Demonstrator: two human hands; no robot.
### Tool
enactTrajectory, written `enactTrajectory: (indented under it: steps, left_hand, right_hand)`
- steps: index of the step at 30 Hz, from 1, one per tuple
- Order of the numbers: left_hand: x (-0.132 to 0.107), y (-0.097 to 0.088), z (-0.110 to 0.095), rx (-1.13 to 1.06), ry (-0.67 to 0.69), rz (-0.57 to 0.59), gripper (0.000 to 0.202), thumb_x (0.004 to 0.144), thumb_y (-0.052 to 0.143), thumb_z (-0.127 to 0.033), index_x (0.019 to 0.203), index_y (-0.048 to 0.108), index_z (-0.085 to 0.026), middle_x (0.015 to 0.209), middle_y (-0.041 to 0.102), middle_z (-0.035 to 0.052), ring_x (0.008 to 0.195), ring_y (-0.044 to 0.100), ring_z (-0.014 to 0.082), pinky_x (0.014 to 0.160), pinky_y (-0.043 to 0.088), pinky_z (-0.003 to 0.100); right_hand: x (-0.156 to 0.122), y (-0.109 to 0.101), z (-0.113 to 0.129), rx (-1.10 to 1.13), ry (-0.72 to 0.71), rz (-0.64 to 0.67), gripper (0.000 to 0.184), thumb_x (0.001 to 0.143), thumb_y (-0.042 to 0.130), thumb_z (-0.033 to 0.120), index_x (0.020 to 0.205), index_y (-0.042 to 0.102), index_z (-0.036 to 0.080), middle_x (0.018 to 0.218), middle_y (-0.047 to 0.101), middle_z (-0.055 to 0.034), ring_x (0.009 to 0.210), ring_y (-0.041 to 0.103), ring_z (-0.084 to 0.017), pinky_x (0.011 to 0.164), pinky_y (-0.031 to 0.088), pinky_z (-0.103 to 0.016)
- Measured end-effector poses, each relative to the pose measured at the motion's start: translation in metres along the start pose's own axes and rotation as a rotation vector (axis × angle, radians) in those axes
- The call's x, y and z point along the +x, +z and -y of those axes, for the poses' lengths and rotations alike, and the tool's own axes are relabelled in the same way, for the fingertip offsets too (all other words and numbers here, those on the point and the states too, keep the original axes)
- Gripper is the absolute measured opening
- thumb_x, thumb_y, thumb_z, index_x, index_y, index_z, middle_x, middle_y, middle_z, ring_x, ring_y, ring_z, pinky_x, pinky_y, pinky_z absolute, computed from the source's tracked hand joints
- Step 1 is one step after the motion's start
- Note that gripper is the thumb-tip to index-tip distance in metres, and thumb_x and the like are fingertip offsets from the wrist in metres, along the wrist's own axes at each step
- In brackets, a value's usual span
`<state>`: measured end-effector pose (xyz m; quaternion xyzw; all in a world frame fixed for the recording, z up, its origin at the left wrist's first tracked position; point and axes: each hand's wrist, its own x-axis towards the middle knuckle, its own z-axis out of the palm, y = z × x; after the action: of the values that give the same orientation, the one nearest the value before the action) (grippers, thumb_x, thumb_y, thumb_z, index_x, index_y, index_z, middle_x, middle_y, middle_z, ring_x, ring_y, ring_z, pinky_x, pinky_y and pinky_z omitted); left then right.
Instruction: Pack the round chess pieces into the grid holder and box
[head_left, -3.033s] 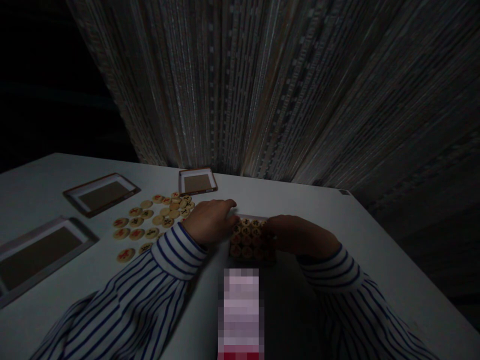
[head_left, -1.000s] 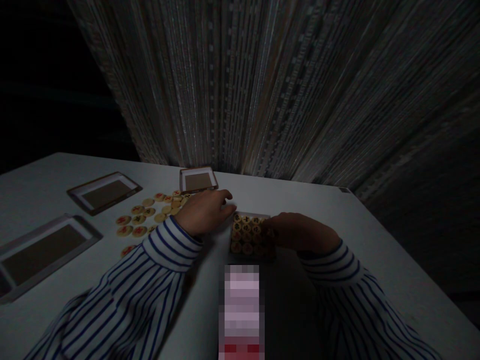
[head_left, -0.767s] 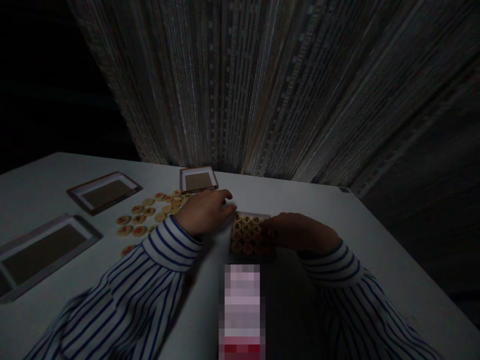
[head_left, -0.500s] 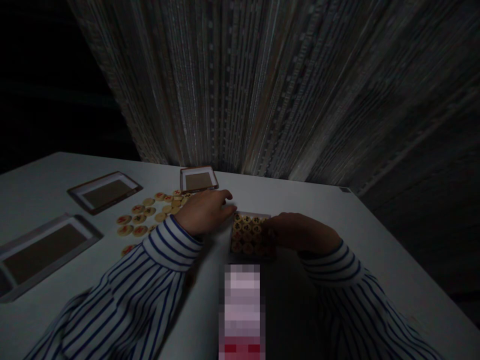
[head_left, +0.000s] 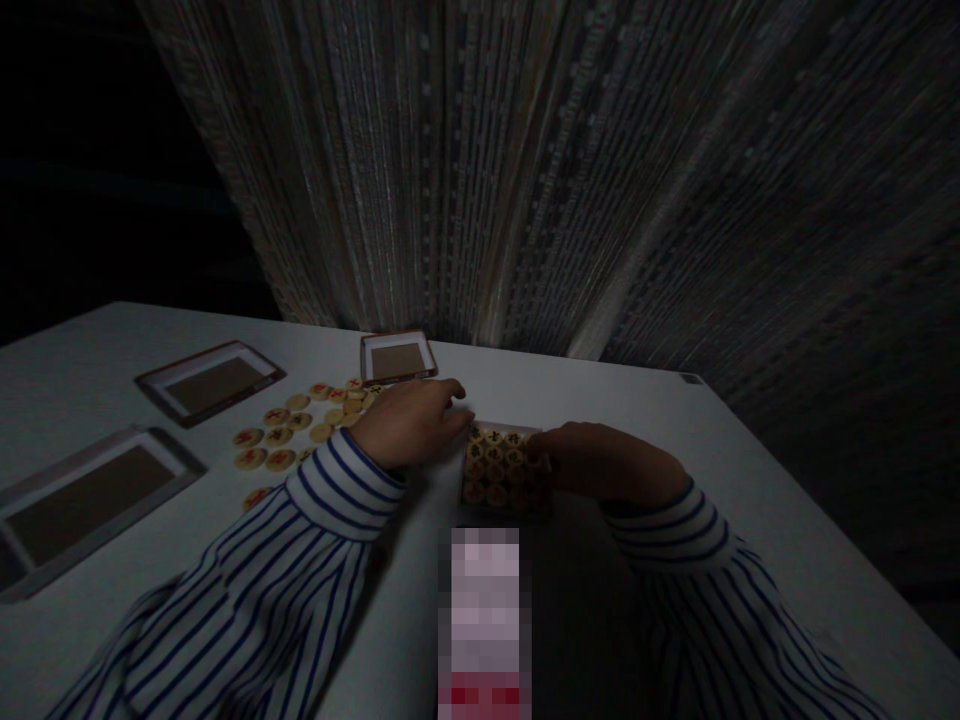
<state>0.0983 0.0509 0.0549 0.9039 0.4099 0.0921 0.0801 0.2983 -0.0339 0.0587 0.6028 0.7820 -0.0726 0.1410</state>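
A small shallow box (head_left: 466, 470) sits on the white table (head_left: 720, 500) in front of me, packed with rows of round wooden game discs (head_left: 495, 468) marked in red and black. My left hand (head_left: 409, 425) rests against the box's far left corner, fingers curled and pressed together on its edge. From the right, my right hand (head_left: 600, 462) has bent fingers lying over the discs along that side. What its fingertips pinch, if anything, is hidden in the dim light. Both arms wear blue-striped white sleeves.
Loose discs (head_left: 292, 435) lie scattered on the table left of my left hand. Behind them stands a small empty box tray (head_left: 396, 358). Two larger flat trays (head_left: 210, 380) (head_left: 82, 500) lie further left. A dark striped curtain (head_left: 525, 180) hangs behind the table's far edge.
Hardly anything has moved. Both hands stay at the box; three seconds ago the view sat slightly lower and my right hand covered a little less of the discs.
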Motion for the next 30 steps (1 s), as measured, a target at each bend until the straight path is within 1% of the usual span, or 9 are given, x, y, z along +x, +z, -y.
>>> enactTrajectory:
  steps: [6, 10, 13, 16, 18, 22, 25, 27, 30]
  left_hand:
    - [0.0, 0.0, 0.001, -0.009, -0.001, -0.011, 0.039, 0.083, 0.041, -0.04, 0.109, 0.058, -0.017, 0.096, 0.068, 0.0077, 0.087, 0.063, 0.024, 0.074, 0.046, 0.034]
    - [0.0, -0.002, 0.003, -0.012, -0.005, -0.029, 0.035, 0.082, 0.042, -0.035, 0.108, 0.059, -0.018, 0.095, 0.068, 0.007, 0.085, 0.063, 0.0227, 0.071, 0.045, 0.031]
    - [-0.001, -0.006, 0.002, 0.0, -0.018, -0.048, 0.029, 0.082, 0.041, -0.03, 0.099, 0.062, -0.019, 0.089, 0.069, 0.0063, 0.08, 0.063, 0.0215, 0.066, 0.044, 0.029]
    - [-0.001, -0.012, 0.002, 0.015, -0.024, -0.075, 0.029, 0.083, 0.038, -0.028, 0.088, 0.064, -0.019, 0.084, 0.069, 0.0066, 0.075, 0.063, 0.0206, 0.061, 0.042, 0.027]
    - [-0.002, -0.017, 0.003, 0.011, -0.014, -0.107, 0.029, 0.083, 0.038, -0.029, 0.086, 0.064, -0.019, 0.083, 0.069, 0.0062, 0.075, 0.062, 0.0204, 0.061, 0.041, 0.027]
    - [-0.005, -0.029, 0.01, -0.045, -0.028, -0.171, 0.029, 0.082, 0.041, -0.033, 0.088, 0.065, -0.02, 0.085, 0.069, 0.0044, 0.079, 0.062, 0.0199, 0.065, 0.042, 0.026]
    - [-0.008, -0.037, 0.018, -0.104, -0.043, -0.214, 0.032, 0.081, 0.042, -0.039, 0.088, 0.066, -0.019, 0.083, 0.069, 0.0033, 0.077, 0.062, 0.0188, 0.065, 0.042, 0.025]
    - [-0.011, -0.043, 0.023, -0.133, -0.044, -0.226, 0.033, 0.081, 0.042, -0.04, 0.087, 0.066, -0.018, 0.08, 0.069, 0.0026, 0.073, 0.061, 0.0175, 0.064, 0.042, 0.025]
    - [-0.015, -0.052, 0.026, -0.158, -0.037, -0.248, 0.031, 0.081, 0.043, -0.039, 0.084, 0.065, -0.018, 0.079, 0.069, 0.0019, 0.071, 0.061, 0.0166, 0.062, 0.042, 0.024]
  right_hand:
    - [-0.004, -0.007, -0.005, 0.026, 0.019, 0.001, 0.027, 0.078, 0.05, 0.022, 0.102, 0.061, 0.021, 0.092, 0.068, -0.0086, 0.078, 0.064, -0.021, 0.061, 0.044, -0.028]
    - [-0.007, -0.008, -0.008, 0.013, 0.047, -0.065, 0.027, 0.079, 0.046, 0.018, 0.102, 0.06, 0.023, 0.092, 0.068, -0.0071, 0.08, 0.063, -0.02, 0.062, 0.041, -0.027]
    - [-0.007, -0.009, -0.008, -0.023, 0.067, -0.129, 0.024, 0.082, 0.042, 0.02, 0.097, 0.061, 0.022, 0.088, 0.068, -0.0066, 0.076, 0.063, -0.019, 0.058, 0.037, -0.027]
    - [-0.006, -0.013, -0.006, -0.079, 0.082, -0.237, 0.022, 0.085, 0.038, 0.023, 0.086, 0.06, 0.02, 0.08, 0.067, -0.0061, 0.069, 0.061, -0.019, 0.053, 0.033, -0.027]
    - [-0.005, -0.018, -0.004, -0.088, 0.073, -0.333, 0.023, 0.086, 0.037, 0.024, 0.082, 0.059, 0.019, 0.079, 0.067, -0.0056, 0.069, 0.06, -0.018, 0.054, 0.032, -0.027]
    - [-0.006, -0.024, 0.002, -0.033, 0.062, -0.527, 0.022, 0.087, 0.038, 0.024, 0.088, 0.059, 0.017, 0.085, 0.066, -0.0057, 0.077, 0.059, -0.018, 0.063, 0.036, -0.028]
    - [-0.008, -0.027, 0.006, 0.025, 0.073, -0.652, 0.024, 0.088, 0.038, 0.025, 0.093, 0.06, 0.016, 0.088, 0.066, -0.0065, 0.08, 0.059, -0.018, 0.068, 0.039, -0.028]
    - [-0.009, -0.028, 0.009, 0.062, 0.073, -0.696, 0.024, 0.088, 0.039, 0.025, 0.095, 0.06, 0.016, 0.086, 0.066, -0.0063, 0.079, 0.059, -0.018, 0.07, 0.04, -0.028]
    - [-0.01, -0.03, 0.012, 0.112, 0.05, -0.706, 0.024, 0.088, 0.04, 0.026, 0.097, 0.06, 0.017, 0.084, 0.066, -0.0058, 0.076, 0.059, -0.017, 0.069, 0.041, -0.028]
